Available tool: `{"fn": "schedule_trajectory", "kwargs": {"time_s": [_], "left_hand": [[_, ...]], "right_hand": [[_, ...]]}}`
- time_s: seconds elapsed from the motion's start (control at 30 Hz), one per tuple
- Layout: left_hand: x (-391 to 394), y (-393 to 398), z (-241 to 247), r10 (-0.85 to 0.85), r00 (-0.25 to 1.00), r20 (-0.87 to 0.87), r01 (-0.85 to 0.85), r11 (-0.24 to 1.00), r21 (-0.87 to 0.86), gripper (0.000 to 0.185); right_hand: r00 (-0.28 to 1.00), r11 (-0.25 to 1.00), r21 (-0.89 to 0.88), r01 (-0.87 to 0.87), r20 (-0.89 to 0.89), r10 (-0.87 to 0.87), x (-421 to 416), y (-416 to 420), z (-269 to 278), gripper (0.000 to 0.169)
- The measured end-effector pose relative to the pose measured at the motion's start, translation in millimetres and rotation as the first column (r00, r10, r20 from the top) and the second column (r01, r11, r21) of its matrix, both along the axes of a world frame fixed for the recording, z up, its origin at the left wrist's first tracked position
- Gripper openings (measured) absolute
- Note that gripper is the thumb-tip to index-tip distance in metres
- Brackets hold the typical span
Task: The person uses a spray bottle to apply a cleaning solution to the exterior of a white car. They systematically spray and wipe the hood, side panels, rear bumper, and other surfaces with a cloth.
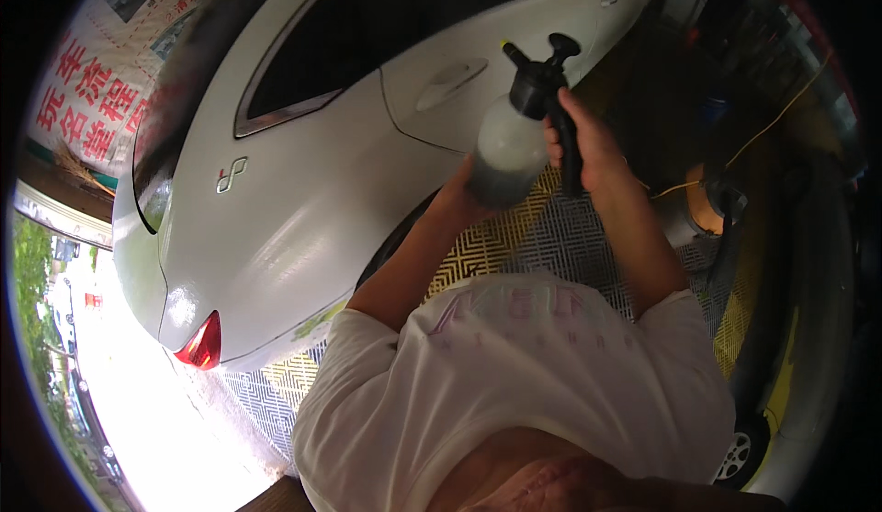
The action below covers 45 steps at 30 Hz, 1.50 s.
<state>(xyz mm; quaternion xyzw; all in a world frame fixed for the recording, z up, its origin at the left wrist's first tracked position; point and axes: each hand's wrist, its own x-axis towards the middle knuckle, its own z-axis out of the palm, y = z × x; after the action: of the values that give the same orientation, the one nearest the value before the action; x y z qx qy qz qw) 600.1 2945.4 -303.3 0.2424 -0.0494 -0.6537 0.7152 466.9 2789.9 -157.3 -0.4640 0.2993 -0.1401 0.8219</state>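
Both my hands hold a pump sprayer bottle (513, 143) in front of my chest, its black pump knob upward and its yellow-tipped nozzle towards the car. My right hand (586, 136) grips the black handle at its side. My left hand (463, 191) supports the translucent bottle near its base; the fingers are mostly hidden behind it. Beyond the sprayer stands a white car (310, 188), with its door handle (451, 84) level with the bottle and its red tail light (202, 343) at the lower left.
A grey and yellow plastic grate floor (572, 236) lies below. At the right stands an orange and grey cylindrical machine (703, 202) near a yellow cable (772, 122). Another vehicle's wheel (736, 455) shows at the lower right. A printed banner (96, 91) hangs behind the car.
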Motion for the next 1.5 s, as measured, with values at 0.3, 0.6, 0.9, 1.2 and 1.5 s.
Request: {"fn": "schedule_trajectory", "kwargs": {"time_s": [0.3,0.6,0.9,1.2,1.5], "left_hand": [[-16.4,-27.2,-85.4,0.121,0.992,0.020,-0.117,0.879,0.463,0.075],[-27.3,-124.9,-85.1,0.094,0.961,0.262,-0.216,0.846,0.488,0.075],[-86.7,-20.0,-92.2,0.295,0.947,0.128,-0.316,0.784,0.534,0.071],[-151.3,212.0,-176.8,0.406,0.896,0.182,-0.359,0.418,0.834,0.076],[-222.6,322.3,-221.3,0.569,0.812,0.133,-0.360,0.307,0.881,0.067]], "right_hand": [[0.966,0.944,0.205,-0.258,0.070,0.248,7.4,-84.6,-97.2,0.051],[1.000,0.989,0.150,0.015,-0.021,-0.012,-19.4,-163.3,-108.2,0.052],[0.978,0.956,0.228,-0.185,-0.054,0.203,-26.8,-83.8,-153.2,0.050],[0.848,0.792,0.426,-0.437,-0.099,0.521,-16.1,112.6,-214.8,0.052],[0.719,0.679,0.462,-0.571,-0.119,0.685,-33.9,225.4,-251.8,0.050]]}}
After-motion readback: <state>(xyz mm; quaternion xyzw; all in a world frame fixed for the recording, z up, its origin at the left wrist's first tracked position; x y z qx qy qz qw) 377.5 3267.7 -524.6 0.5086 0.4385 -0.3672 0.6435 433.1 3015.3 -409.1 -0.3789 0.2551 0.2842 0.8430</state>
